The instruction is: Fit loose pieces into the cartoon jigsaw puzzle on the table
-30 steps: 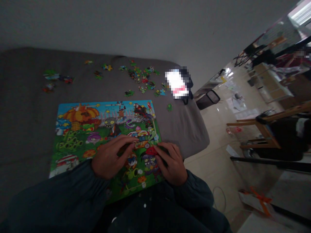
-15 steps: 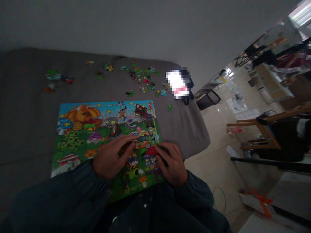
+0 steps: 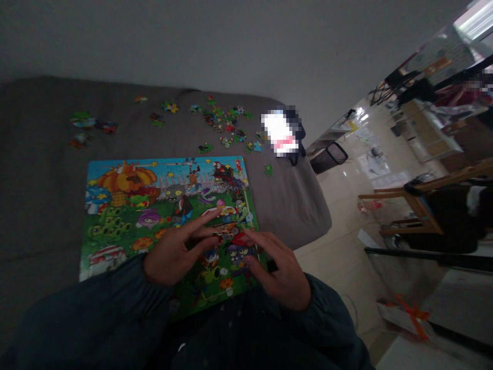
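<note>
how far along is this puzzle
Mostly done: the puzzle board shows a near-complete cartoon picture. In hand: the left hand and right hand meet with fingertips on a small piece near the board's right side; whether it is seated is unclear. Left: loose pieces lie scattered on the grey surface beyond the board.

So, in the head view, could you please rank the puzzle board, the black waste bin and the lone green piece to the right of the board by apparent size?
1. Puzzle board, by far the largest.
2. Black waste bin; it stands farther off, so its true size is unsure.
3. Lone green piece, smallest.
</note>
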### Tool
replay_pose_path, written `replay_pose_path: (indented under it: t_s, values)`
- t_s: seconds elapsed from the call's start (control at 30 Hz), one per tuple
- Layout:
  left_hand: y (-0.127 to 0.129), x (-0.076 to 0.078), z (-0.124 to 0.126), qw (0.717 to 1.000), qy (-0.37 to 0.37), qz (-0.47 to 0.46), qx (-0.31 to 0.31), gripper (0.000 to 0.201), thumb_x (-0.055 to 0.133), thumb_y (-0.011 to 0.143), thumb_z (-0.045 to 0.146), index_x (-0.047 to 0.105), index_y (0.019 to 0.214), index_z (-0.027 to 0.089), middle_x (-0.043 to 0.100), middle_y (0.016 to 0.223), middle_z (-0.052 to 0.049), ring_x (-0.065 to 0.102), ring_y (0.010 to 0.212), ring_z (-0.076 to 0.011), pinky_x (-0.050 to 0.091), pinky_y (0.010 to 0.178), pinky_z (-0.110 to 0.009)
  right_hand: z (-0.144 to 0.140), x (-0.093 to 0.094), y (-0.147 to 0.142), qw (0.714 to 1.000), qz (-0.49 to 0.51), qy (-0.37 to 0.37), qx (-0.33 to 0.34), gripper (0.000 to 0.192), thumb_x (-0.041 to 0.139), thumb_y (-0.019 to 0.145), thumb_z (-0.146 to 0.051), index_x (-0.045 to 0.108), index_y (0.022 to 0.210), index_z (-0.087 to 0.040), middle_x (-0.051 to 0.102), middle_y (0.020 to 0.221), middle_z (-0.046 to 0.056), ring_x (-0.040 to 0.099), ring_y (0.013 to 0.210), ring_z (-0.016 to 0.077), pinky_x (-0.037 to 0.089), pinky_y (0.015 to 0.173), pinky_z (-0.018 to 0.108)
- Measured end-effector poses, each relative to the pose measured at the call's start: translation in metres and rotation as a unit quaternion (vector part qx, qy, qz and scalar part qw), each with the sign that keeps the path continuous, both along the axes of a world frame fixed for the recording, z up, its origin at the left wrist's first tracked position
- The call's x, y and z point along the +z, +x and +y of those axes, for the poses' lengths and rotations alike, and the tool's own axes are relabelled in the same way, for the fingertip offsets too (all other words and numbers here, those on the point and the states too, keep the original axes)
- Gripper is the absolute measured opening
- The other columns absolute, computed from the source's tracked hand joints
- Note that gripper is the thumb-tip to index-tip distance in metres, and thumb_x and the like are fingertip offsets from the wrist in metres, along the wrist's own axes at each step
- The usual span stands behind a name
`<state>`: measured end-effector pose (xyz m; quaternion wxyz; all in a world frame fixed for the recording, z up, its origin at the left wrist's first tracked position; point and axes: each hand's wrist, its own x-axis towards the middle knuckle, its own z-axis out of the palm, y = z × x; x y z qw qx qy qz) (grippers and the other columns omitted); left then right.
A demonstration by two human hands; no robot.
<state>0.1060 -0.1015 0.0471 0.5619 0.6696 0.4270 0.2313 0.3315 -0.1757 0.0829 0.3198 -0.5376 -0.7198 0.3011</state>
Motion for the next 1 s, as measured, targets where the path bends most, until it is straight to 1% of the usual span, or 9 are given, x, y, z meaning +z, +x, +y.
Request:
replay_pose_path:
  t_s: [0.1, 0.23, 0.3, 0.4, 0.47, 0.53, 0.7, 0.83, 1.0]
  values:
    - [0.0, 0.002, -0.001, 0.999, -0.026, -0.009, -0.023, 0.061, 0.06, 0.086, 0.05, 0.048, 0.14, 0.025, 0.077, 0.094, -0.002, 0.073, 0.078, -0.0223, 0.061, 0.067, -0.031, 0.007, -0.002, -0.014, 1.0, 0.02, -0.008, 0.005, 0.048, 0.056, 0.092, -0.022, 0.047, 0.139, -0.024, 0.068, 0.113, 0.005, 0.064, 0.102, 0.0171, 0.052, 0.093, 0.033]
    - [0.001, 0.007, -0.003, 1.0, -0.025, 0.001, -0.018, 0.059, 0.06, 0.086, 0.052, 0.053, 0.137, 0.022, 0.077, 0.097, -0.003, 0.072, 0.087, -0.0232, 0.059, 0.075, -0.032, 0.015, -0.006, -0.019, 0.998, 0.061, 0.003, -0.024, 0.027, 0.056, 0.092, -0.018, 0.065, 0.116, -0.022, 0.072, 0.103, 0.004, 0.067, 0.093, 0.0148, 0.054, 0.084, 0.028]
    - [0.002, 0.01, -0.004, 1.0, -0.02, -0.006, 0.003, 0.056, 0.057, 0.087, 0.052, 0.055, 0.134, 0.023, 0.076, 0.102, -0.004, 0.071, 0.089, -0.0226, 0.059, 0.072, -0.03, 0.017, -0.005, -0.012, 0.996, 0.063, -0.008, -0.056, 0.021, 0.056, 0.09, -0.017, 0.07, 0.106, -0.021, 0.073, 0.099, 0.004, 0.068, 0.089, 0.0144, 0.055, 0.081, 0.027]
    - [0.004, 0.013, -0.005, 1.0, -0.005, -0.017, 0.023, 0.049, 0.05, 0.091, 0.051, 0.056, 0.132, 0.023, 0.074, 0.105, -0.004, 0.071, 0.081, -0.0194, 0.059, 0.065, -0.027, 0.016, -0.005, 0.003, 0.988, 0.073, -0.051, -0.125, 0.018, 0.061, 0.087, -0.02, 0.071, 0.102, -0.019, 0.074, 0.094, 0.004, 0.07, 0.08, 0.0143, 0.057, 0.074, 0.026]
    - [0.005, 0.012, -0.005, 0.999, 0.025, -0.002, 0.026, 0.046, 0.047, 0.093, 0.048, 0.057, 0.13, 0.023, 0.074, 0.105, -0.005, 0.07, 0.075, -0.0176, 0.058, 0.066, -0.027, 0.012, -0.008, 0.008, 0.98, 0.087, -0.077, -0.16, 0.017, 0.064, 0.085, -0.023, 0.071, 0.1, -0.019, 0.075, 0.093, 0.004, 0.071, 0.077, 0.015, 0.058, 0.071, 0.025]
    - [0.004, 0.009, -0.004, 0.998, 0.055, 0.02, 0.019, 0.044, 0.044, 0.095, 0.046, 0.056, 0.13, 0.023, 0.073, 0.105, -0.005, 0.07, 0.077, -0.0178, 0.058, 0.071, -0.029, 0.009, -0.012, 0.007, 0.975, 0.087, -0.09, -0.182, 0.016, 0.066, 0.084, -0.026, 0.072, 0.097, -0.019, 0.076, 0.09, 0.003, 0.072, 0.075, 0.0154, 0.058, 0.069, 0.025]
    - [0.004, -0.001, -0.001, 0.984, 0.154, 0.08, -0.039, 0.038, 0.039, 0.098, 0.038, 0.058, 0.128, 0.021, 0.07, 0.115, -0.006, 0.065, 0.104, -0.0206, 0.053, 0.091, -0.035, 0.008, -0.022, -0.007, 0.977, 0.048, -0.063, -0.199, 0.012, 0.068, 0.084, -0.029, 0.074, 0.089, -0.021, 0.076, 0.085, 0.001, 0.071, 0.07, 0.0148, 0.057, 0.067, 0.025]
    - [0.003, -0.006, 0.001, 0.969, 0.212, 0.096, -0.077, 0.035, 0.041, 0.098, 0.031, 0.057, 0.127, 0.022, 0.066, 0.121, -0.006, 0.061, 0.11, -0.0194, 0.05, 0.094, -0.034, 0.015, -0.026, -0.013, 0.978, 0.027, -0.049, -0.203, 0.012, 0.066, 0.085, -0.03, 0.072, 0.085, -0.02, 0.074, 0.079, 0.0, 0.067, 0.063, 0.0134, 0.054, 0.062, 0.025]
    - [0.003, -0.002, -0.006, 0.954, 0.238, 0.108, -0.149, 0.029, 0.048, 0.094, 0.023, 0.062, 0.12, 0.024, 0.062, 0.128, -0.005, 0.057, 0.118, -0.02, 0.047, 0.1, -0.036, 0.019, -0.026, -0.012, 0.981, 0.044, -0.007, -0.187, 0.013, 0.061, 0.086, -0.022, 0.068, 0.097, -0.018, 0.069, 0.077, 0.001, 0.063, 0.063, 0.0126, 0.051, 0.059, 0.024]
